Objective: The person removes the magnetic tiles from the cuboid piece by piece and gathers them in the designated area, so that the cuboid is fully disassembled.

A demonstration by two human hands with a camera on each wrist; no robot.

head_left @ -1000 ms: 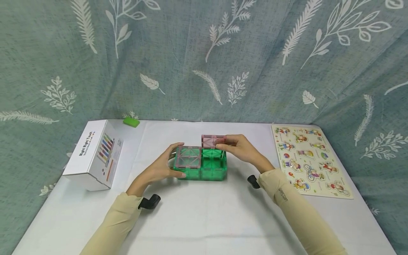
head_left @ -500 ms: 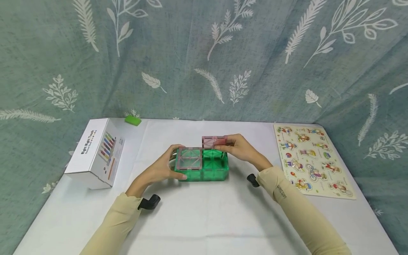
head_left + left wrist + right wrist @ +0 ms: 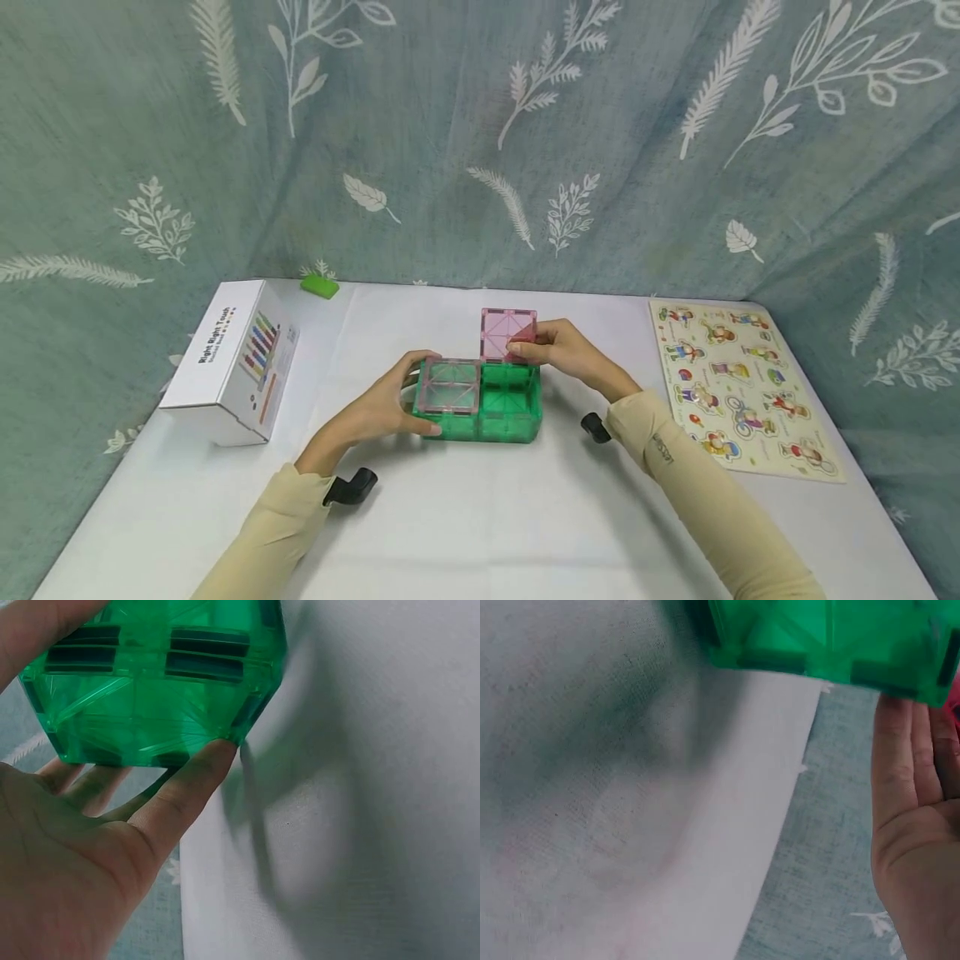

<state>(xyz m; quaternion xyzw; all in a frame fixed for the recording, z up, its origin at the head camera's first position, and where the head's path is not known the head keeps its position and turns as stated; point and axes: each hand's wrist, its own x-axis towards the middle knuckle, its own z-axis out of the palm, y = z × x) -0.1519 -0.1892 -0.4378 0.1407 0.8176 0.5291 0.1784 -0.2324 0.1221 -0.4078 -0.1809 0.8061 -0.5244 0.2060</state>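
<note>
A box of translucent green magnetic tiles (image 3: pixel 510 428) stands on the white table, two compartments wide. One pink tile (image 3: pixel 448 386) lies over its left compartment, and the right compartment is uncovered on top. My left hand (image 3: pixel 378 410) grips the box's left end, thumb at the front and fingers behind; the left wrist view shows its fingertips (image 3: pixel 217 754) against the green wall. With thumb and fingers, my right hand (image 3: pixel 564 350) pinches a second pink magnetic tile (image 3: pixel 498 329) by its right side, its lower edge along the right compartment's back rim.
A white box (image 3: pixel 232 358) with a printed toy picture stands at the left. Near the back edge lies a small green block (image 3: pixel 319 287). A wooden picture puzzle board (image 3: pixel 738 383) lies at the right, and a leaf-patterned curtain (image 3: pixel 435 142) hangs behind the table.
The pink tile in my right hand has swung more upright, showing more of its face above the back rim. My left hand keeps its grip, and the head view has shifted slightly.
</note>
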